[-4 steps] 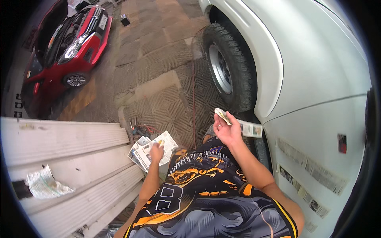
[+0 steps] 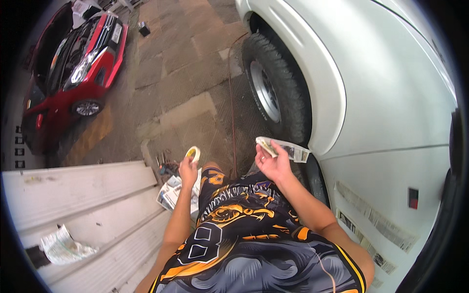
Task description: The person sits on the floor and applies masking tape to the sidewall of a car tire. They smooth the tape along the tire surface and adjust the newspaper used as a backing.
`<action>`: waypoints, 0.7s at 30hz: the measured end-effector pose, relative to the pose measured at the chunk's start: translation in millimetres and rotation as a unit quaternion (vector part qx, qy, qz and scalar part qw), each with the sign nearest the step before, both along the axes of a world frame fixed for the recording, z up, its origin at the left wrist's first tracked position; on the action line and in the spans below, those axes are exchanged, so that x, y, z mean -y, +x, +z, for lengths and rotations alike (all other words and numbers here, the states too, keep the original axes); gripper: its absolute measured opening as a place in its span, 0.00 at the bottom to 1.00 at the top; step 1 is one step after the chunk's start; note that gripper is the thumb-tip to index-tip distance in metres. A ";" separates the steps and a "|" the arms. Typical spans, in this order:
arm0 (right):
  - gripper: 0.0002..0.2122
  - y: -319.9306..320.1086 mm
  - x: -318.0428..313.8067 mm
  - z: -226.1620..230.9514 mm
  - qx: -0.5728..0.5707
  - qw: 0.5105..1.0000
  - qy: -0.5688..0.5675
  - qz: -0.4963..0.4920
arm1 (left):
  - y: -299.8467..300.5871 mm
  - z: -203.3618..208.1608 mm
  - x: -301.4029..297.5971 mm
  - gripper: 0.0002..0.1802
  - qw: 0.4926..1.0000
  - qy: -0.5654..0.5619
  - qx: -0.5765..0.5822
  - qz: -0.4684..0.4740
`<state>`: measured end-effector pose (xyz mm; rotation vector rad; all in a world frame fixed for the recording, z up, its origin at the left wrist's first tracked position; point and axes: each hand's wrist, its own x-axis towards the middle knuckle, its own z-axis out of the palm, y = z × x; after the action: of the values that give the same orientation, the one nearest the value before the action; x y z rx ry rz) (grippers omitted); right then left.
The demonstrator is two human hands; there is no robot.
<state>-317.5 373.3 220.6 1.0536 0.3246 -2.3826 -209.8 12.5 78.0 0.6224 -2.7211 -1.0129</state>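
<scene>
My left hand (image 2: 187, 172) grips a roll of pale masking tape (image 2: 197, 155), held upright above the floor mat. In my right hand (image 2: 274, 165) is a folded strip of newspaper (image 2: 299, 154), pinched between thumb and fingers. The strip's free end sticks out to the right, near the wheel arch of the white vehicle (image 2: 386, 117). Loose newspaper sheets (image 2: 172, 196) lie below and beside my left forearm. Several newspaper strips (image 2: 376, 219) are on the vehicle's side panel to my right.
A big off-road tyre (image 2: 288, 93) stands ahead on the right. White ribbed panels (image 2: 78, 185) lie at the left, with crumpled paper (image 2: 66, 248) on them. Tools (image 2: 166, 166) rest on the floor beside a thin red hose (image 2: 232, 97). Farther left is a red car (image 2: 83, 63), bonnet raised.
My left hand has risen away from the newspaper sheets, and the tape roll shows more fully. My right hand and its strip sit slightly further left. The whole view has shifted a little.
</scene>
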 end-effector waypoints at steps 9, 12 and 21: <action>0.15 -32.1 17.2 -28.4 0.092 0.991 0.033 -0.094 | -378.0 117.0 -119.3 0.11 0.847 0.006 -0.224 -0.482; 0.16 -43.0 41.0 -28.3 0.110 0.970 0.061 -0.207 | -473.3 115.7 -168.4 0.11 0.764 0.003 -0.239 -0.599; 0.15 -46.0 178.4 6.1 0.100 0.873 0.058 -0.473 | -568.7 54.2 -269.7 0.08 0.635 -0.106 -0.247 -0.724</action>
<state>-363.5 194.9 226.7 1.8049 -0.1942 -3.0515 -778.6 282.3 132.1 -1.8855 -2.2619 -0.7078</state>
